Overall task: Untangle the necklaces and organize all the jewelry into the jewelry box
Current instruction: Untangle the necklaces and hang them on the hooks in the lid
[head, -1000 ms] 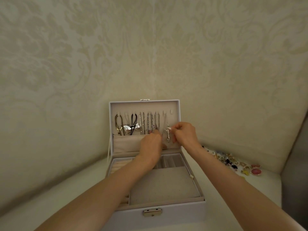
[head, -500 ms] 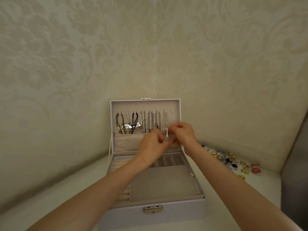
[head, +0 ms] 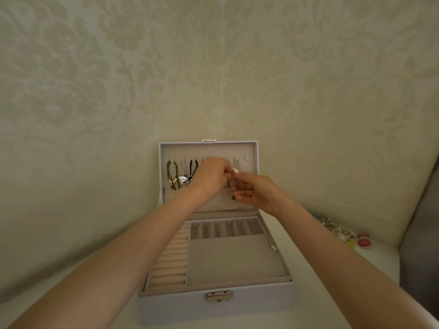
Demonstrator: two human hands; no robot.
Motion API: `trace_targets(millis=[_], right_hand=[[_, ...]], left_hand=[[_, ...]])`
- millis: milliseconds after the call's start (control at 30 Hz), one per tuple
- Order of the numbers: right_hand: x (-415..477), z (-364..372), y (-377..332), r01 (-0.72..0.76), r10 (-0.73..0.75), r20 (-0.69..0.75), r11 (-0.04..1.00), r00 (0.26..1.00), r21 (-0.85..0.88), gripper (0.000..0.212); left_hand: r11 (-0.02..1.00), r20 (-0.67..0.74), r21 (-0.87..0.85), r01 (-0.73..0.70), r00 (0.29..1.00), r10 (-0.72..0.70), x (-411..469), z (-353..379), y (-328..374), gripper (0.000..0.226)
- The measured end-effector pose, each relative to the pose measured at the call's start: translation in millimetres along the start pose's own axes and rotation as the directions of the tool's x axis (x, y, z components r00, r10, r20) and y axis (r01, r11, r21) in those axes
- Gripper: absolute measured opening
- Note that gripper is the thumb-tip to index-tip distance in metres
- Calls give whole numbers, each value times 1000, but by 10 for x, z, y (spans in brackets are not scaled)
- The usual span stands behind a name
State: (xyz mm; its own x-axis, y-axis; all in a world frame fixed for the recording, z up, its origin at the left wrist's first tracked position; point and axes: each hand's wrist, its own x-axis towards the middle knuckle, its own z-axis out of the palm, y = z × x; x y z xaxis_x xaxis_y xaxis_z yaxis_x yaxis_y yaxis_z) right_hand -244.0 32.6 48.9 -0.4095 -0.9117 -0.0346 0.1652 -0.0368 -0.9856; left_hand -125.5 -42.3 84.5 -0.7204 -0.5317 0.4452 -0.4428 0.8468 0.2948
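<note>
Necklace pinched by raised left hand (right hand cupped below, grip unclear).

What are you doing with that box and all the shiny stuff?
A person is hanging a necklace inside the raised lid of an open jewelry box. The left hand and the right hand both seem to pinch its chain up by the hooks, and its pendant dangles between them. Other necklaces hang on the lid's left side. A pile of loose jewelry waits on the table to the right.
</note>
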Motion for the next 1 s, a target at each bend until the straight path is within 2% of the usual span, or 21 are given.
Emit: trace_targets(millis=[100, 167, 267, 333, 400, 500, 633, 700, 867, 1000], right_hand=[[9, -38, -25, 8, -8, 135, 1000, 991, -2, 19], [14, -55, -42, 31, -33, 198, 999, 980, 14, 11], [28, -71, -35, 29, -29, 207, 1000, 978, 2, 3], [47, -85, -15, 25, -16, 164, 998, 986, -54, 6], [68, -100, -8, 44, -33, 85, 989, 996, -139, 15], [97, -100, -37, 131, -142, -22, 955, 990, -266, 15], [145, -43, -115, 254, -317, -44, 829, 947, -499, 14], [194, -24, -153, 277, -372, -63, 785, 926, -553, 14], [259, 10, -196, 269, -335, -36, 812, 942, -518, 7], [254, -16, -140, 270, -358, 30, 644, 933, -716, 21]], left_hand=[[968, -29, -244, -64, 998, 59, 136, -25, -13, 22], [915, -18, -399, -62, 998, 59, 179, -30, -33, 15], [840, 32, -541, -42, 997, 71, 195, -24, -49, 11], [802, 5, -597, -11, 1000, 18, 180, -8, -54, 12], [857, -66, -515, 10, 997, -51, 153, 47, -91, 11], [978, -118, -201, 56, 990, -81, 62, 204, -210, 11], [998, -54, 47, 48, 998, -46, -91, 399, -232, 14], [991, -56, 131, 36, 998, -29, -106, 415, -199, 16], [977, 22, 215, -6, 1000, 1, -107, 411, -175, 19], [990, 12, 141, -25, 1000, 23, -135, 413, -200, 18]])
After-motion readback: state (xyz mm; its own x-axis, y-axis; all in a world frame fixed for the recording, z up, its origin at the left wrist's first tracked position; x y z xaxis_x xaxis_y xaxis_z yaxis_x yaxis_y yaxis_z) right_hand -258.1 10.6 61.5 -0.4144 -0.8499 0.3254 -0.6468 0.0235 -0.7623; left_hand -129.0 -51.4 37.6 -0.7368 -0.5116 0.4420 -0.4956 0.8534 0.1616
